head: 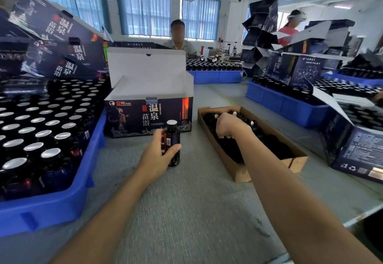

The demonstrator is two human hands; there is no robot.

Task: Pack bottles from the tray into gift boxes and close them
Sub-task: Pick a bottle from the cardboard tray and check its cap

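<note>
The left hand [156,157] is wrapped round an upright dark bottle [173,139], thumb across its front and fingers behind, with the silver cap [171,122] clear above the grip. Just beyond the bottle stands the open gift box [149,116], its lid flap [146,68] raised. The front wall hides the inside, so how full it is cannot be told. Right of the grip, the right hand [229,125] reaches down with curled fingers among dark bottles lying in the cardboard tray [298,161]; whether it has hold of one is unclear. Left of the grip sits a blue crate [51,207] packed with capped bottles. Packing looks under way, and this box is not yet closed.
</note>
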